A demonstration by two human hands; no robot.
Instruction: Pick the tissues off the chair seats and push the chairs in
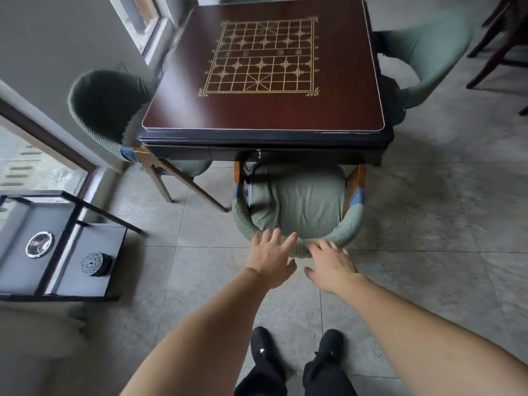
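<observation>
A green-covered chair (297, 201) stands in front of me, its seat partly under the near edge of the dark wooden table (265, 115). My left hand (271, 255) and my right hand (331, 264) both rest with straight fingers against the top of the chair's curved backrest. No tissue shows on the visible part of its seat. A second green chair (105, 107) stands at the table's left side, angled, with its seat mostly under the table. A third green chair (425, 61) sits at the right side.
A low black-framed side table (65, 270) with a metal ashtray (39, 244) and a round patterned object (93, 263) stands at the left. Dark chair legs (497, 47) are at the far right. A wall and window run along the left. Tiled floor surrounds my feet.
</observation>
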